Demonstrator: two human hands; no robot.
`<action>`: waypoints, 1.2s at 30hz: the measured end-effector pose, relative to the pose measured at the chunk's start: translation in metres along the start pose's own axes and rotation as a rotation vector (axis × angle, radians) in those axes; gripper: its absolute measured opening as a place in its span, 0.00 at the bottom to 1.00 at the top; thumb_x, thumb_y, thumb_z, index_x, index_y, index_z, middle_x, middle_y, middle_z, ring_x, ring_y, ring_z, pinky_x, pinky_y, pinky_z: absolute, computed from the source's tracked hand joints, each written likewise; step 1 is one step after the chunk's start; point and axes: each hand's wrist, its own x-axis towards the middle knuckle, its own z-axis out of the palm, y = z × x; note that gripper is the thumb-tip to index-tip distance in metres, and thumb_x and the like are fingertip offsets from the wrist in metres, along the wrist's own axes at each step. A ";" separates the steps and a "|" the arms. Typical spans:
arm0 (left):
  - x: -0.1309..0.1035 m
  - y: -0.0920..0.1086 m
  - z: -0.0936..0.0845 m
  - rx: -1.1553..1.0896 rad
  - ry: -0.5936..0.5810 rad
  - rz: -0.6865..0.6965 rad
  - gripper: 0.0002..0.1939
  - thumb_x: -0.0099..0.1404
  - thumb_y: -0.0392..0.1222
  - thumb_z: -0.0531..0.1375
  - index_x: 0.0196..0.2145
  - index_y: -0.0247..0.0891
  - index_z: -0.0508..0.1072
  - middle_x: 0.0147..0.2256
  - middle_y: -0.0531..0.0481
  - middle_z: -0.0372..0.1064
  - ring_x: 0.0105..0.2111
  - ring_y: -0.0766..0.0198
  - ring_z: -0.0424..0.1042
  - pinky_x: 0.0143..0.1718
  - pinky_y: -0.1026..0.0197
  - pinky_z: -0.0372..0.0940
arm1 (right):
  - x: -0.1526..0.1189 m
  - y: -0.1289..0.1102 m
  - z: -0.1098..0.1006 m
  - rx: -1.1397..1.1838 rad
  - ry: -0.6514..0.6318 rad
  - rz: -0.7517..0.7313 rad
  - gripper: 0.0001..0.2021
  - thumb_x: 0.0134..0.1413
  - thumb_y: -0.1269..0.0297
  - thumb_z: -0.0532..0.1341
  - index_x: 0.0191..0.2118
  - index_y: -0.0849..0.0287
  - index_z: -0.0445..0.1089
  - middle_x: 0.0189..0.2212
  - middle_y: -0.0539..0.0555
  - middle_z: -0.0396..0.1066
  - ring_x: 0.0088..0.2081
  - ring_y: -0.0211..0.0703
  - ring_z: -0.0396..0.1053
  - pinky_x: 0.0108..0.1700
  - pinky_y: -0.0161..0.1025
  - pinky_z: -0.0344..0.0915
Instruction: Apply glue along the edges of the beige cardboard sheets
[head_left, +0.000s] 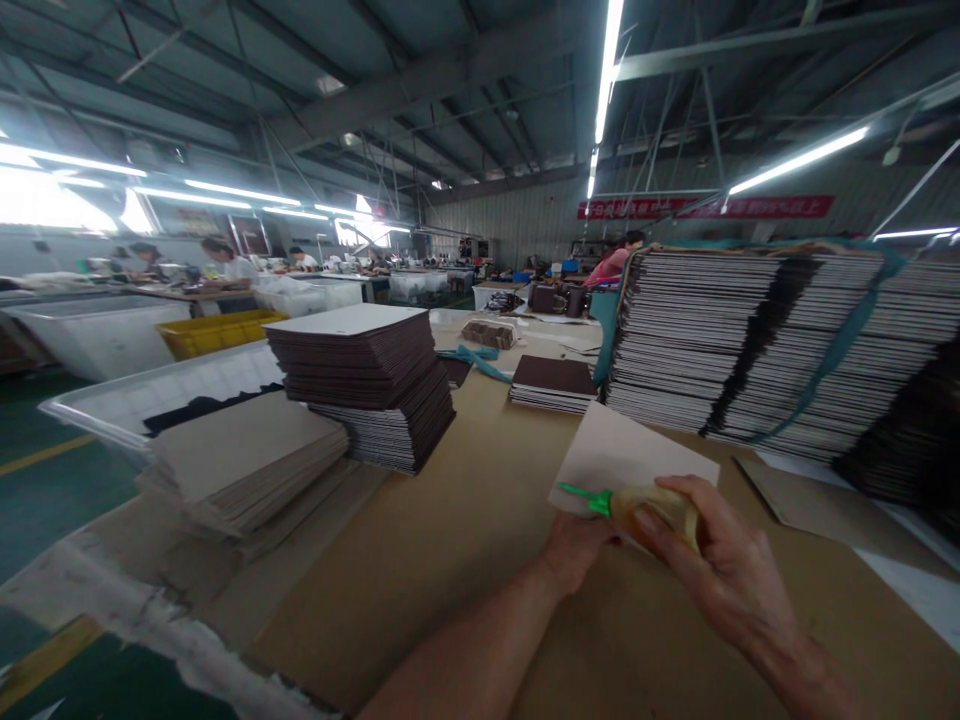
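In my right hand (727,565) is a yellowish squeeze bottle (637,508) with a green nozzle. My fingers are wrapped round it, and it lies tipped over with the nozzle pointing left. Beneath the nozzle is a pale rectangular board (626,448), its near part covered by the bottle and my hands. My left hand (576,552) is closed at the board's near edge, just below the nozzle. The bottle and the board hide most of its fingertips.
Brown covered boards (352,365) stand stacked at left, beside pale boards (247,450) and a clear bin (97,400). A tall strapped stack (682,340) rises at right. A small brown stack (553,383) lies ahead on the brown tabletop (450,520). Several people sit farther back.
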 end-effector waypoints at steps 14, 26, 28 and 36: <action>0.000 -0.003 -0.002 -0.005 -0.103 0.073 0.25 0.46 0.43 0.71 0.42 0.36 0.74 0.39 0.45 0.73 0.38 0.58 0.70 0.33 0.62 0.63 | 0.000 0.000 -0.001 -0.017 -0.035 -0.131 0.13 0.62 0.50 0.55 0.44 0.54 0.63 0.31 0.48 0.67 0.22 0.39 0.63 0.22 0.35 0.58; 0.000 -0.003 -0.002 -0.025 -0.117 0.072 0.25 0.45 0.45 0.71 0.42 0.37 0.75 0.40 0.44 0.73 0.37 0.58 0.69 0.33 0.61 0.63 | 0.001 0.005 0.001 -0.044 0.022 -0.231 0.13 0.63 0.51 0.55 0.44 0.55 0.63 0.32 0.48 0.67 0.22 0.38 0.64 0.23 0.35 0.60; 0.001 -0.005 -0.003 -0.006 -0.097 0.053 0.23 0.46 0.46 0.71 0.40 0.36 0.75 0.37 0.45 0.73 0.35 0.59 0.69 0.32 0.61 0.63 | 0.000 0.006 0.001 -0.084 0.081 -0.235 0.14 0.62 0.51 0.56 0.45 0.56 0.63 0.33 0.49 0.67 0.19 0.36 0.60 0.22 0.35 0.59; 0.002 -0.008 -0.004 0.019 -0.098 0.058 0.23 0.47 0.45 0.71 0.41 0.36 0.75 0.38 0.45 0.73 0.37 0.59 0.69 0.34 0.61 0.63 | 0.002 0.008 0.000 -0.058 0.041 -0.277 0.13 0.63 0.52 0.56 0.44 0.55 0.63 0.30 0.47 0.66 0.18 0.35 0.60 0.20 0.34 0.57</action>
